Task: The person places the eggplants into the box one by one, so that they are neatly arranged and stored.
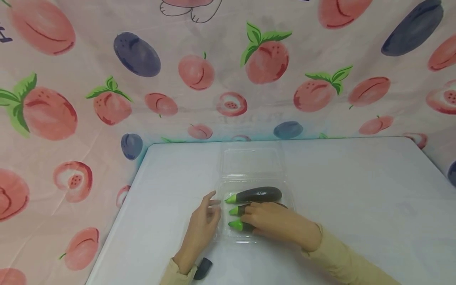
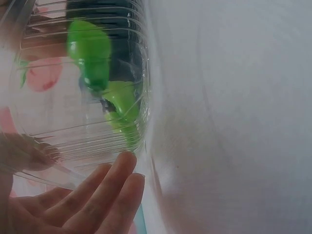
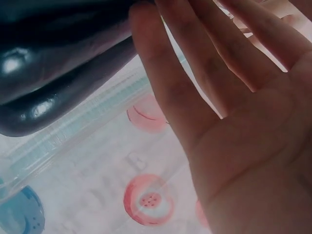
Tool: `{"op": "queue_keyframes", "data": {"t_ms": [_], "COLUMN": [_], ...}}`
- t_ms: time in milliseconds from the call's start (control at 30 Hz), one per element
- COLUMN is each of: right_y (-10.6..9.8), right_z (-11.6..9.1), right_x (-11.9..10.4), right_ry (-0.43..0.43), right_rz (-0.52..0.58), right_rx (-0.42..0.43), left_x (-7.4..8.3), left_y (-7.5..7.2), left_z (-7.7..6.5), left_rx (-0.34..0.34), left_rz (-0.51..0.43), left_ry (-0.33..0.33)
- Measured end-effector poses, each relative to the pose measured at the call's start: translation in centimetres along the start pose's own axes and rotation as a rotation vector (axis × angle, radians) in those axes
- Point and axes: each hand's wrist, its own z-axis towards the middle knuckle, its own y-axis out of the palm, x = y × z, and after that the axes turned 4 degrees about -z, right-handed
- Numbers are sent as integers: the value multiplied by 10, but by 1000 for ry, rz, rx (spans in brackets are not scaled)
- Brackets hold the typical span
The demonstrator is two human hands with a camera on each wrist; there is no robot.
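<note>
Three eggplants with bright green stem ends lie side by side in a clear plastic clamshell box [image 1: 224, 233]. The far eggplant [image 1: 261, 194] shows whole; the middle eggplant [image 1: 234, 211] and the near eggplant [image 1: 236, 225] are partly hidden under my right hand [image 1: 274, 219]. In the right wrist view, that hand's fingers [image 3: 170, 92] are extended, with fingertips right at the dark glossy skin of the eggplants [image 3: 63, 73]. My left hand [image 1: 201, 225] is at the box's left side. Its fingers [image 2: 105, 195] are loosely straight, tips at the ribbed end wall.
The box's lid [image 1: 253, 162] lies folded back toward the table's far edge. All this is on a white table [image 1: 356, 198], with a fruit-print cloth [image 1: 228, 71] behind and to the left. A small dark object [image 1: 203, 268] shows beside the left cuff.
</note>
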Motion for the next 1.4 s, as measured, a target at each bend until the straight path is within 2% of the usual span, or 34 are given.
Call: {"op": "queue_keyframes", "data": {"t_ms": [633,900,1167,1400], "right_y": [5,7,4,0], "right_z": [-1,-3,-8,-12], "right_x": [0,3,9,18], "right_ry": [-6,29,35,53], "right_rz": [-36,33,49,61], "right_rx": [28,11,102,123], "left_x": [-1,1,1,3], "left_y": [0,-2,-5,-12], "left_z": [-1,1,3,9], "left_rx": [2,-7,2,27], "left_rz": [0,-4,12,25], "left_ry": [2,-12,-10,30]}}
